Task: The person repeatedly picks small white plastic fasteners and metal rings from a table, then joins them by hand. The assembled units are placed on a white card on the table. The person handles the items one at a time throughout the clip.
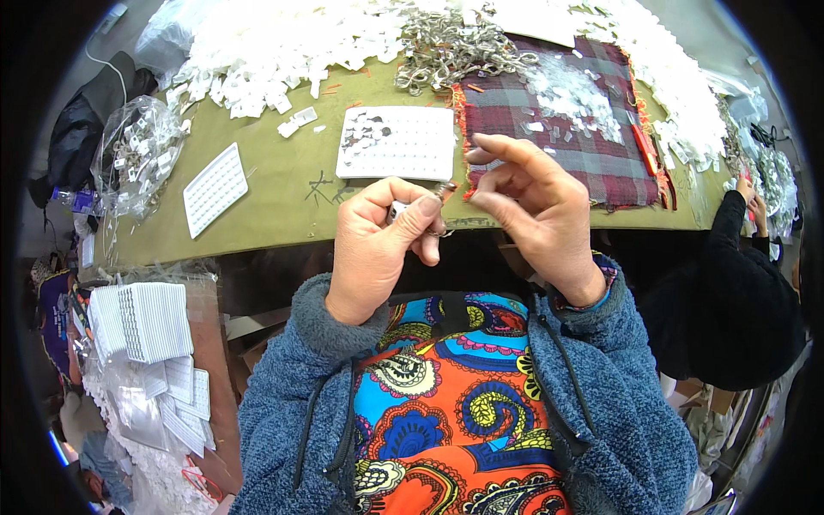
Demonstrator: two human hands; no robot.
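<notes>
Silver piece [397,211] pinched in the left hand [382,236], above the worktop's [275,193] near edge.
From here I see the left grip closed on it, thumb against fingers, a brownish tip [446,190] poking out toward the right hand [539,202], whose grip is spread with thumb and forefinger apart. Past the middle of the near edge I have the white tray [416,153], discs [365,130] on its left part; the plaid cloth [506,107] lies to its right.

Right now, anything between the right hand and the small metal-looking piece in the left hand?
Nothing visible: an open gap separates the right hand from the exposed end of the small metal-looking piece. Only the left hand, pinching it, covers part of it.
</notes>
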